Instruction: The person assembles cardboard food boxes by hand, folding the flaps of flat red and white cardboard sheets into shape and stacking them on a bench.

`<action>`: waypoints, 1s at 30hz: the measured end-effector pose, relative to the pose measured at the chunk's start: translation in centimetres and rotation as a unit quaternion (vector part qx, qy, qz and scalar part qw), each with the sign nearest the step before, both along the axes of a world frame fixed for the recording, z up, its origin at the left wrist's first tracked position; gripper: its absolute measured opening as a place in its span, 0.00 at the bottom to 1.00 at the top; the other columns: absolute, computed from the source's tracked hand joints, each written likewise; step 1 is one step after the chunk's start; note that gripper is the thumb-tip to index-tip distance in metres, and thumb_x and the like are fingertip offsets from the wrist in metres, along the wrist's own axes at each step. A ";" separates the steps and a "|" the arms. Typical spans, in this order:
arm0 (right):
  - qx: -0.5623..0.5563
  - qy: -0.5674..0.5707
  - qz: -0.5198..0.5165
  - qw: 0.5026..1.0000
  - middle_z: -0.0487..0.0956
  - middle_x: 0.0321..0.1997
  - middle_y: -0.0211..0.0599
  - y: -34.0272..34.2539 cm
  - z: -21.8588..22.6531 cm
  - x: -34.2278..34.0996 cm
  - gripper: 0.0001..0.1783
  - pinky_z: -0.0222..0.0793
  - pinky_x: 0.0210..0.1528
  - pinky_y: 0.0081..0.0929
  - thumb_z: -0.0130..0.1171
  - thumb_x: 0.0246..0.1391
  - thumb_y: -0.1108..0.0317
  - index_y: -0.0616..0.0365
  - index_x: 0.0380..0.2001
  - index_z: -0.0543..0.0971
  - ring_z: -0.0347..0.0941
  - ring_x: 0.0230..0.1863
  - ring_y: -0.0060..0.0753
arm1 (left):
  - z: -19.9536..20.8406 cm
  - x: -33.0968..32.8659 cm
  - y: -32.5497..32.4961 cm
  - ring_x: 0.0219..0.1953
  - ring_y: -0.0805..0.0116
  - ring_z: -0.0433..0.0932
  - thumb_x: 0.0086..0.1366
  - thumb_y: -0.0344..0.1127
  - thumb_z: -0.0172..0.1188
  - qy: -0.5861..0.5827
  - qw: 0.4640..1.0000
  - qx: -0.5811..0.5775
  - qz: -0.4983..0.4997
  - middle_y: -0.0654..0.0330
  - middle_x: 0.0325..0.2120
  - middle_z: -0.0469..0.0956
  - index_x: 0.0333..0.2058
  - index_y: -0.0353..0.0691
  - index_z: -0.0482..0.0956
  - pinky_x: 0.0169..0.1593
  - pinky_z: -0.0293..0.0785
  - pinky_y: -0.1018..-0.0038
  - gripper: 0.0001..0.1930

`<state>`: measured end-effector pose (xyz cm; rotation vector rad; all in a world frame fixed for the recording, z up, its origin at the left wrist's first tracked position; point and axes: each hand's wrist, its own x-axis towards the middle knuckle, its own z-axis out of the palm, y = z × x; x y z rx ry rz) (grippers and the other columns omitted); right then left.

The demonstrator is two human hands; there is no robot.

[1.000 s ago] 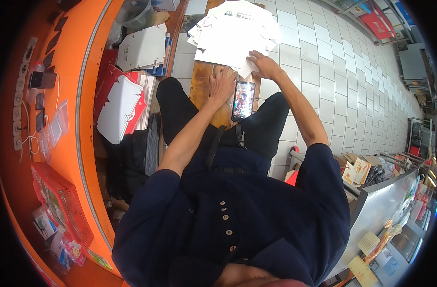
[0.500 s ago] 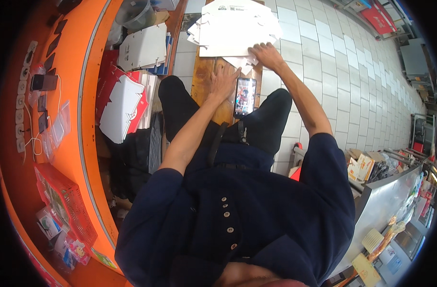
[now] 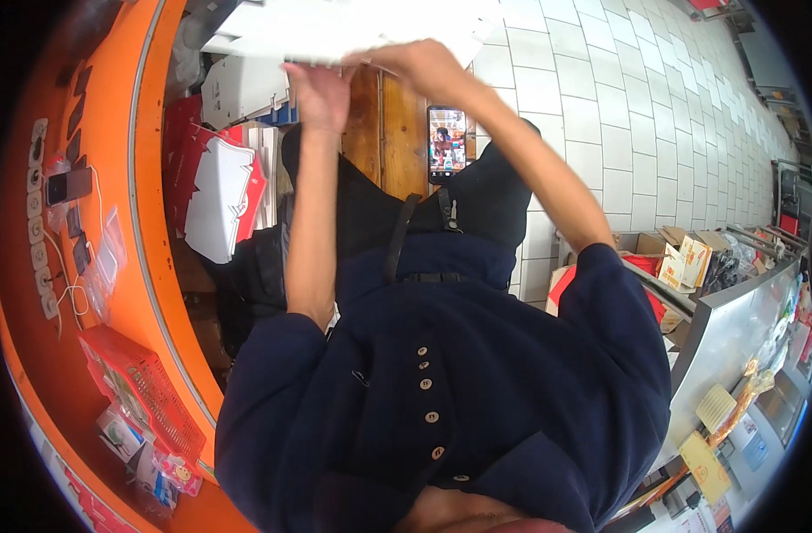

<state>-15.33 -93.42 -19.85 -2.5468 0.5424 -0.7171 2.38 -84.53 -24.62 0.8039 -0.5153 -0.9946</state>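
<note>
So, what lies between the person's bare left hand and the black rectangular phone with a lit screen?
The head view shows brown wooden boards between the left hand and the phone.

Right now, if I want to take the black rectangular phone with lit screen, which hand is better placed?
Probably the right hand: it looks nearer to the black phone, while the left hand is near the left edge of the brown wooden surface.

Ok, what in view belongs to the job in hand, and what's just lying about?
Job in hand, it seems:
flat white cardboard pieces, at the left hand and right hand
brown wooden bench

Apparently lying about:
black rectangular phone, screen lit
red perforated plastic basket
long white power strip
</note>
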 end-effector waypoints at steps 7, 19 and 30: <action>0.242 -0.033 0.078 0.967 0.85 0.40 0.46 10.6 2.1 2.6 0.29 0.76 0.43 0.45 0.55 0.58 0.75 0.41 0.63 0.75 0.82 0.39 0.51 | 2.9 2.7 9.4 0.56 0.64 0.75 0.64 0.47 0.69 -0.052 0.996 0.043 0.049 0.59 0.54 0.75 0.63 0.40 0.66 0.60 0.74 0.64 0.34; 0.366 -0.238 0.157 0.886 0.70 0.68 0.53 17.5 -1.1 5.3 0.22 0.73 0.59 0.37 0.57 0.66 0.62 0.50 0.62 0.76 0.76 0.59 0.46 | 7.4 0.3 17.1 0.53 0.50 0.79 0.77 0.38 0.51 -0.388 0.842 0.162 0.339 0.46 0.58 0.72 0.66 0.31 0.62 0.56 0.79 0.59 0.25; 0.728 -0.381 0.010 0.570 0.82 0.47 0.40 13.7 4.4 3.5 0.14 0.85 0.44 0.32 0.56 0.65 0.71 0.65 0.52 0.76 0.82 0.46 0.27 | 7.6 -1.7 17.3 0.59 0.45 0.77 0.77 0.59 0.42 -0.564 0.800 0.068 0.194 0.40 0.56 0.77 0.52 0.27 0.79 0.63 0.73 0.54 0.34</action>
